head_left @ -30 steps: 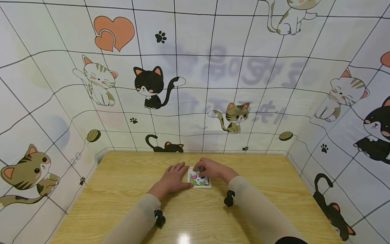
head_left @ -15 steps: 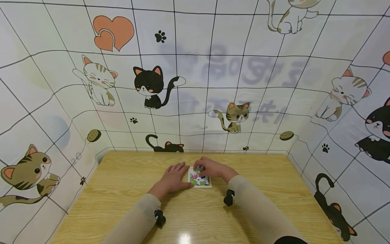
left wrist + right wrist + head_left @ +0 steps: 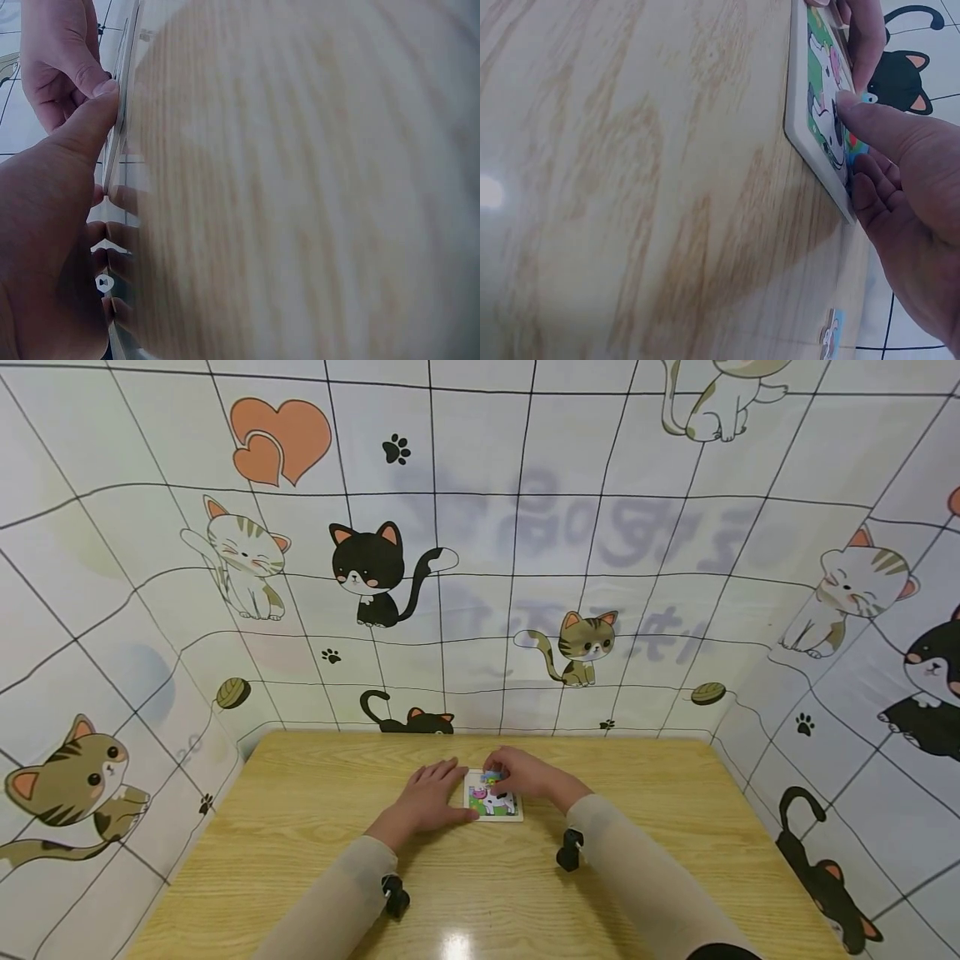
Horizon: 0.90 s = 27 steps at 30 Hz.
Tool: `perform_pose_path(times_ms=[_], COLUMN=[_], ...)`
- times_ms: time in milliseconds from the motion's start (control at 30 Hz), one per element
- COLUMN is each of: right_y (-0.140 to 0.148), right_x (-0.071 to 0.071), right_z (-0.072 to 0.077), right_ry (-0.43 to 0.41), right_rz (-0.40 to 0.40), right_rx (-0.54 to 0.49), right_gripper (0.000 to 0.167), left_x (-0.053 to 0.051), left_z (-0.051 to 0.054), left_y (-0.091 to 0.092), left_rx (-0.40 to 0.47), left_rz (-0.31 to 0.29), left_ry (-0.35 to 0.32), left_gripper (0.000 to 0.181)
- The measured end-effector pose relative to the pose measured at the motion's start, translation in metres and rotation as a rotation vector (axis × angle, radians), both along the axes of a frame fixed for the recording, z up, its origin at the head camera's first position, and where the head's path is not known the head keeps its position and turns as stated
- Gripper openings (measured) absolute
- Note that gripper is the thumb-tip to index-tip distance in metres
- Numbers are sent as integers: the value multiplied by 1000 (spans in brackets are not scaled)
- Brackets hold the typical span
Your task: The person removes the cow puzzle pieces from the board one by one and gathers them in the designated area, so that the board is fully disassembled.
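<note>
Near the bench's (image 3: 465, 885) far edge the left hand (image 3: 431, 798), spread, touches the puzzle (image 3: 492, 804); whether the right hand (image 3: 528, 773) grips, I can't tell.

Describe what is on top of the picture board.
A cow picture shows on the board. The left hand lays its thumb over the near left corner; the right hand covers the far right part, so what lies beneath cannot be seen.

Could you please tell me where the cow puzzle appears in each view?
Head: the puzzle lies below the centre, slightly right.
Left wrist: upper left, only as a thin edge-on strip.
Right wrist: upper right, seen at a steep slant.
Shared landmark: the right hand, visible in all three.
</note>
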State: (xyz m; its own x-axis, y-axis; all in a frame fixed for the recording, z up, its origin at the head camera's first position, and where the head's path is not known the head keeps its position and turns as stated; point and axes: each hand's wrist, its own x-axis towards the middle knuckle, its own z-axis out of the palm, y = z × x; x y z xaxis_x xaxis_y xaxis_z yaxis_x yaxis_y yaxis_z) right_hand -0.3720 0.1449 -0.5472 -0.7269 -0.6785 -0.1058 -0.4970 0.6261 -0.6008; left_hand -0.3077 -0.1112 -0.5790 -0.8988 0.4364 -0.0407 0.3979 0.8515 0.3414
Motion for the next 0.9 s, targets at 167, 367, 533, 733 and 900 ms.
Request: perform_pose_path(times_ms=[167,367,533,733,900], right_y=[3,4,5,5,3], right_x=[0,2,3,3,1], right_z=[-2,-5,-4,-1,-2], right_ry=[12,75,78,49,44], right_rz=[0,51,59,44,23], right_rx=[-17,-2,13,6,3], right_gripper=[30,27,28,26,19], left_x=[1,1,1,2,-1], left_z=[2,0,-1,0,-2], left_y=[1,1,0,1,1], left_rx=[6,2,8,0,-3], left_rz=[2,1,-1,6,10], left_ry=[-3,-3,-6,-11,-14], left_gripper=[95,95,94,94,94])
